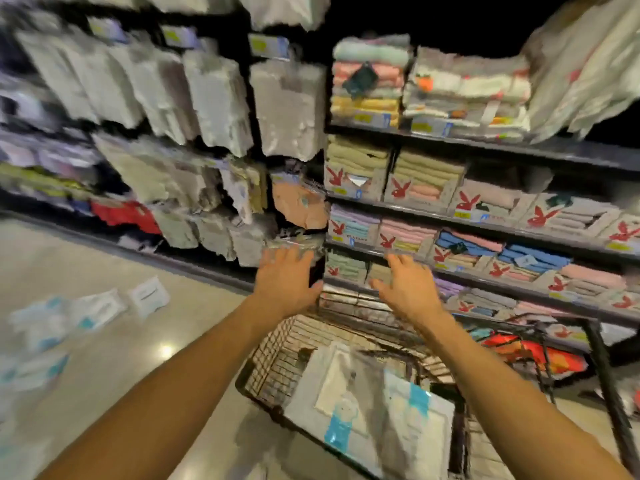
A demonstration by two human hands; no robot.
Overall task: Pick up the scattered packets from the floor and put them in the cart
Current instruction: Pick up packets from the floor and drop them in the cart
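Several white-and-blue plastic packets [86, 313] lie scattered on the beige floor [131, 368], while more rest inside the black wire cart [266, 382]. Left hand [285, 282] and right hand [405, 289] hover above it, fingers spread, empty.

You stand on a glossy beige floor [86, 258] showing a lamp's glare [166, 350]. Dark shelves [519, 148] of boxed folded towels [426, 181] face you, with hanging white packs [214, 95] at left.

The glossy beige floor [131, 403] carries several white-and-blue packets [93, 311] scattered at the left, blurred, some overlapping. The wire cart [273, 362] stands on it at the near right, beside the shelves [485, 216].
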